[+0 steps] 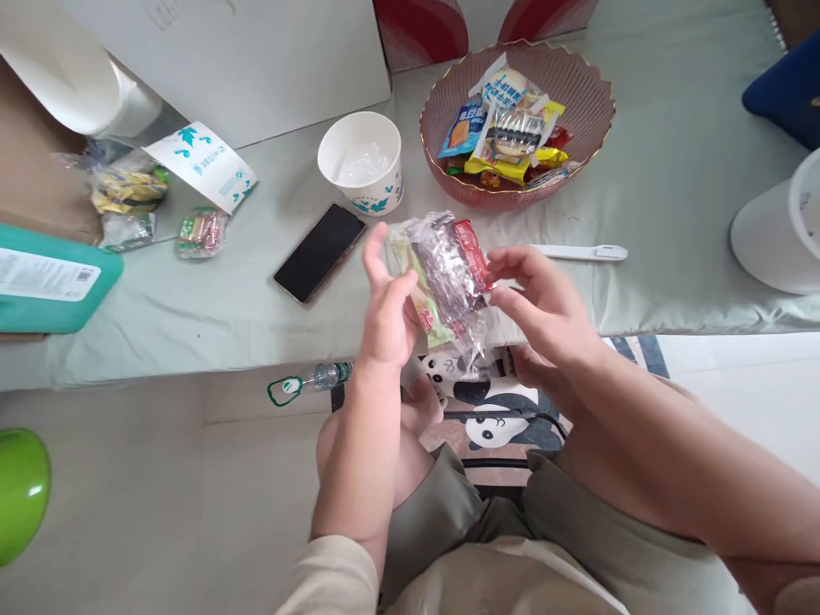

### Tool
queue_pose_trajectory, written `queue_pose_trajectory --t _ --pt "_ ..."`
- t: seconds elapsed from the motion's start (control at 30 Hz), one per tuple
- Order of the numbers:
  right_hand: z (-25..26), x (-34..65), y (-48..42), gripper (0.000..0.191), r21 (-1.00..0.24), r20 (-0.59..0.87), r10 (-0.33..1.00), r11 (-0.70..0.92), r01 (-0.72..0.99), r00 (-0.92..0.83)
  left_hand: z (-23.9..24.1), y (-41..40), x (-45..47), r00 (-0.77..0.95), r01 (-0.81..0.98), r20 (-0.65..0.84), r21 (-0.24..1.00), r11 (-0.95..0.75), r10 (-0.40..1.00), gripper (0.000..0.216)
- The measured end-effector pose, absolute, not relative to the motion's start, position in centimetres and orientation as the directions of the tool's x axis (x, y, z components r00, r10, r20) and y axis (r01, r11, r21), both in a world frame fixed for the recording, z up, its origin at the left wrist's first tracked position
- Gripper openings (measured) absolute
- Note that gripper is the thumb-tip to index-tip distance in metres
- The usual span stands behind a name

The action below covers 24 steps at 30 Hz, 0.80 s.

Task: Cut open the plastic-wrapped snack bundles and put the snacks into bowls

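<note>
My left hand (384, 307) and my right hand (541, 303) together hold a clear plastic bag of wrapped snacks (445, 278) just above the table's near edge. The left hand grips the bag's left side with its fingers curled. On the right, my right hand pinches a red wrapper at the bag's upper corner. Behind the bag stands a pink scalloped bowl (580, 77) filled with several snack packets (506, 128). A white paper cup (362, 162) and a black phone (319, 252) lie to the left of the bag.
A pale green cloth covers the table (672, 213). A white plastic spoon (582, 252) lies right of the bag. Loose snack packs (202, 231), a teal box (44, 282) and a white box sit at left. A white container (778, 231) stands at right. A water bottle (313, 378) lies below the table edge.
</note>
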State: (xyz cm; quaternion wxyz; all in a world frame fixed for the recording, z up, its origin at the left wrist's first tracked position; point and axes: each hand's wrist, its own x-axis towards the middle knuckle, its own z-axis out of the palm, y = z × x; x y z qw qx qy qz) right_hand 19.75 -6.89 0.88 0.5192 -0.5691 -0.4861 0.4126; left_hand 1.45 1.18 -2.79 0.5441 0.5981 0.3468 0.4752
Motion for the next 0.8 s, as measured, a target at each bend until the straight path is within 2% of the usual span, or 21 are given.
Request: queue_pose_trajectory --t 0.07,0.1,0.17,0.23,0.3,0.4,0.43,0.5,0.57,0.67,0.73,0.8 --pt "0.8 19.3 -6.7 0.047 -0.99 -0.137 0.987 -0.134 -0.032 0.084 -2.9 0.3 2.3 0.431 -0.092 0.208 0.978 -0.187 0.878 0.076" --pt "0.8 19.0 -6.7 0.05 -0.982 -0.175 0.984 -0.172 -0.08 0.033 -2.9 -0.1 2.7 0.495 -0.087 0.212 0.977 -0.195 0.843 0.085" --pt "0.8 18.5 -6.8 0.052 -0.977 -0.177 0.984 -0.174 -0.127 0.017 -2.7 -1.0 3.4 0.57 -0.077 0.225 0.972 -0.221 0.79 0.102" --pt "0.8 18.2 -6.9 0.052 -0.982 -0.155 0.986 -0.148 -0.114 0.058 -2.1 -1.6 3.7 0.525 -0.026 0.236 0.965 -0.262 0.818 0.106" --pt "0.8 18.1 -7.2 0.051 -0.986 -0.164 0.981 -0.16 -0.042 0.103 -1.1 -1.8 3.6 0.385 0.082 0.24 0.953 -0.292 0.891 0.093" --pt "0.8 18.2 -7.5 0.051 -0.978 -0.172 0.968 -0.19 0.082 0.183 0.7 -1.5 3.2 0.238 0.228 0.202 0.939 -0.257 0.95 0.036" --pt "0.8 18.2 -7.5 0.054 -0.979 -0.169 0.965 -0.188 0.08 0.199 1.3 -1.3 3.0 0.217 0.226 0.171 0.949 -0.22 0.961 0.026" --pt "0.7 18.1 -7.5 0.057 -0.982 -0.191 0.962 -0.189 -0.031 0.193 2.3 -0.9 2.8 0.164 0.125 0.087 0.986 -0.109 0.983 0.029" --pt "0.7 17.9 -7.4 0.054 -0.941 -0.269 0.955 -0.233 -0.245 0.122 3.2 -0.4 2.5 0.079 -0.048 -0.024 0.998 0.028 0.997 0.027" --pt "0.8 17.7 -7.2 0.051 -0.766 -0.402 0.914 -0.365 -0.53 -0.048 4.1 0.4 1.9 0.012 -0.213 -0.246 0.946 0.243 0.969 0.026" --pt "0.8 17.5 -7.0 0.052 -0.663 -0.465 0.879 -0.427 -0.615 -0.108 4.7 0.7 1.3 0.049 -0.214 -0.352 0.91 0.354 0.935 0.027" --pt "0.8 17.4 -7.0 0.053 -0.62 -0.495 0.861 -0.441 -0.649 -0.113 5.3 0.8 0.5 0.177 -0.138 -0.405 0.892 0.43 0.897 0.031"
